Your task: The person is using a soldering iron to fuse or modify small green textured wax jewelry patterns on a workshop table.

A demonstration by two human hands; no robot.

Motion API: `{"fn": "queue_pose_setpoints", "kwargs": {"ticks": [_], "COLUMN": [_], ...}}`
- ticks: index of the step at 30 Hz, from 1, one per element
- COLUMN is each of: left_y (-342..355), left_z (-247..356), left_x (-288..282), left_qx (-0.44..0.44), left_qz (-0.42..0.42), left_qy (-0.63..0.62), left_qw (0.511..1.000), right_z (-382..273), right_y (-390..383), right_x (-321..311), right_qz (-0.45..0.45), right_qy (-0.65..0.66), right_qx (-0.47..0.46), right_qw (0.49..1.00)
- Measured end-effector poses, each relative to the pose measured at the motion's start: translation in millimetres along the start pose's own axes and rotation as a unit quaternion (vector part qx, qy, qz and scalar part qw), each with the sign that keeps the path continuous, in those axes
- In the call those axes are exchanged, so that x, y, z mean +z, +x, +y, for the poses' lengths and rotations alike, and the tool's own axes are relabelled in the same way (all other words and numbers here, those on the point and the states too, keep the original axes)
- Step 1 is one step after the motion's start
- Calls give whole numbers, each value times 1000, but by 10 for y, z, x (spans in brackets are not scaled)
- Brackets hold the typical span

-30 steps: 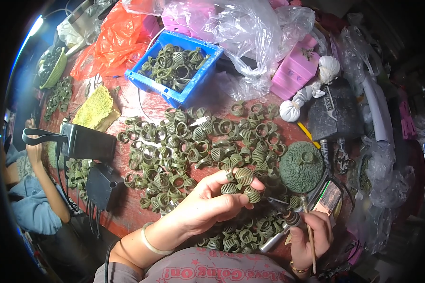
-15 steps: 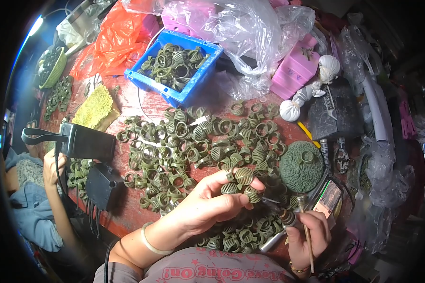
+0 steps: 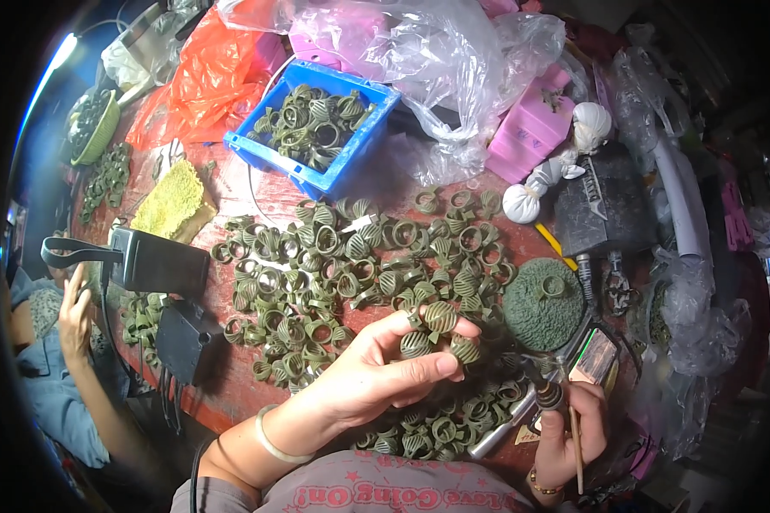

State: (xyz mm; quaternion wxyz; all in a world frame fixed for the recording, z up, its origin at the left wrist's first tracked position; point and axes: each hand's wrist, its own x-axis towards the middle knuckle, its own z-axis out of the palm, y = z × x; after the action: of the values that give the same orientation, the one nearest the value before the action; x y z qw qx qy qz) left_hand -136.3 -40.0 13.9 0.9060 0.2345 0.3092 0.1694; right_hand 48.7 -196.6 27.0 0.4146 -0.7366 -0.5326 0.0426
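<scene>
My left hand (image 3: 372, 372) is closed over the near heap, pinching a small cluster of ribbed olive-green rings (image 3: 441, 317) between thumb and fingers. To its lower right, my right hand (image 3: 575, 432) grips a pen-like tool (image 3: 550, 395) with a dark narrow front and a brownish collar. The same hand also holds a thin wooden stick (image 3: 579, 466), which stands nearly upright. The tool's front points toward the held rings but is apart from them. Many loose green rings (image 3: 299, 278) cover the red tabletop (image 3: 231, 389) around and beyond my left hand.
A blue bin (image 3: 351, 167) of rings stands at the back, near plastic bags and a pink box (image 3: 530, 132). At right are a round green pad (image 3: 543, 305) with one ring on it and a black device (image 3: 607, 201). A yellow sponge (image 3: 173, 201) and another person's hand (image 3: 75, 316) are at left.
My right hand has shifted right with the tool and stick, widening the gap to the held rings. My left hand is nearly still. The other person's hand has moved left at the table's left side.
</scene>
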Motion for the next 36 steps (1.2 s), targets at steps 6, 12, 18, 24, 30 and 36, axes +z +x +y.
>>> {"fn": "queue_pose_setpoints", "kwargs": {"ticks": [6, 12, 18, 24, 30, 36], "left_y": [11, 21, 17, 7, 4, 8], "left_z": [35, -45, -9, -10, 5, 13], "left_x": [-77, -94, -38, -44, -48, -36], "left_qx": [-15, 28, 22, 14, 9, 10], "left_qz": [-57, -42, -32, -26, -22, -29], "left_qy": [8, -8, -13, -13, -17, -23], "left_qw": [998, 999, 999, 999, 1000, 999], "right_z": [-9, -51, -44, -59, -79, -65], "right_y": [51, 92, 86, 70, 82, 80], "right_x": [-28, -11, 10, 3, 12, -15], "right_qz": [-20, -38, -36, -53, -67, -62], "right_qy": [-23, -35, -26, -15, -8, -10], "right_qx": [-30, -40, -36, -25, -27, -35], "right_qw": [999, 998, 998, 998, 997, 997]}}
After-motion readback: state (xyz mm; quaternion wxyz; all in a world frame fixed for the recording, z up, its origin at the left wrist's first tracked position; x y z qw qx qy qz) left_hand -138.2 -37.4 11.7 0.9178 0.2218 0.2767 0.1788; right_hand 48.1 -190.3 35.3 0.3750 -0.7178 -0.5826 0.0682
